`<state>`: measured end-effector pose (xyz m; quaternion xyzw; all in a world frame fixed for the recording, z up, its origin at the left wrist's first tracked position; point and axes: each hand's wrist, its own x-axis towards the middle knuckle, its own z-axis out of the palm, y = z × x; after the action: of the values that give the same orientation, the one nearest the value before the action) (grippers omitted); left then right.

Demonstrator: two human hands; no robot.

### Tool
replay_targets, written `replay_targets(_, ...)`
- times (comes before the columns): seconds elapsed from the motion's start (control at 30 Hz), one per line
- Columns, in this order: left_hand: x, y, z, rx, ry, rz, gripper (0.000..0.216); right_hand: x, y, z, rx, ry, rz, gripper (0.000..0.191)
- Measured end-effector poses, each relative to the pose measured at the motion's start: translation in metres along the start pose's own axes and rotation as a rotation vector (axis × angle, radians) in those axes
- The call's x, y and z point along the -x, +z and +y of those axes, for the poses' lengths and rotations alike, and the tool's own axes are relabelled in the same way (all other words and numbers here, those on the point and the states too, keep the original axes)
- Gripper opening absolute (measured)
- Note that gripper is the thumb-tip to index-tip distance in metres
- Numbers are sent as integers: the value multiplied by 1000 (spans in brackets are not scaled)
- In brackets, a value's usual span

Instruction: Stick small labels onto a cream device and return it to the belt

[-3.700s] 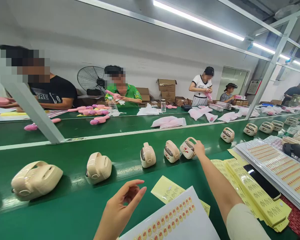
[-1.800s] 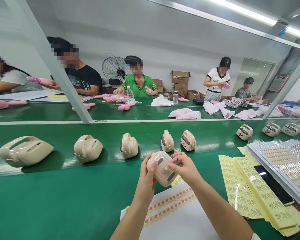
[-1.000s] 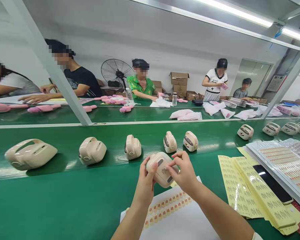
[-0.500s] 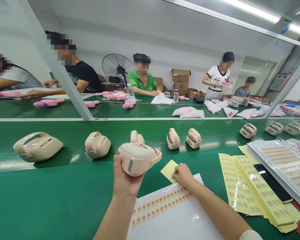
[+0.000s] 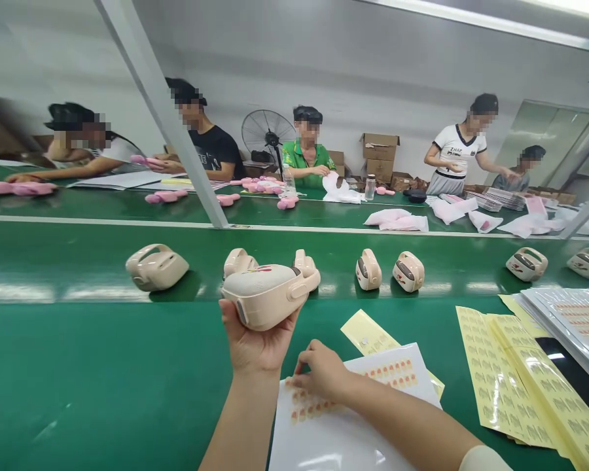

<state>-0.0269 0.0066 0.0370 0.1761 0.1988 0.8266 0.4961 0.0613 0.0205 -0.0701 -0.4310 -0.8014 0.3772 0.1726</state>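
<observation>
The left hand (image 5: 255, 343) was cupped under a cream plastic casing (image 5: 267, 294), holding it raised above the green bench (image 5: 103, 373), fingers wrapped around its lower edge. The right hand (image 5: 321, 373) lay fingers-down on the white sticker sheet (image 5: 353, 418), its fingertips curled onto the row of small orange stickers (image 5: 392, 371) printed there; I could not tell whether it had pinched one up. The sheet lay flat on the bench just below the raised casing. A yellow slip (image 5: 368, 330) lay partly under the sheet's far corner.

Behind the held casing, more cream casings sat in a line on the conveyor belt (image 5: 53, 261): one (image 5: 156, 267) to the left, two partly hidden right behind it, and a pair (image 5: 407, 271) to the right. Stacks of yellow label sheets (image 5: 515, 379) were spread on the bench at the right. Across the belt, other people (image 5: 307, 157) handled pink items (image 5: 285, 203) at the far bench.
</observation>
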Motion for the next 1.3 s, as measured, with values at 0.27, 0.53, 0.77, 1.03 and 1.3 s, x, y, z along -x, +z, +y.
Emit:
replay_targets(0.27, 6, -7, -26, 192, -164, -3, 66, 13, -84, -32, -725, -198, 669, 15)
replay_targets(0.53, 22, -1, -43, 218, -245, 12, 57, 21, -89, -53, -631, -205, 771, 21)
replay_targets(0.77, 24, -1, -44, 169, -216, -5, 59, 23, -91, -49, -553, -221, 736, 22)
replay_targets(1.03, 23, -2, -46, 186, -246, -3, 62, 26, -92, -53, -376, -286, 838, 20)
replay_targets(1.3, 24, -6, -45, 229, -292, -32, 68, 25, -92, -48, -154, -311, 890, 20)
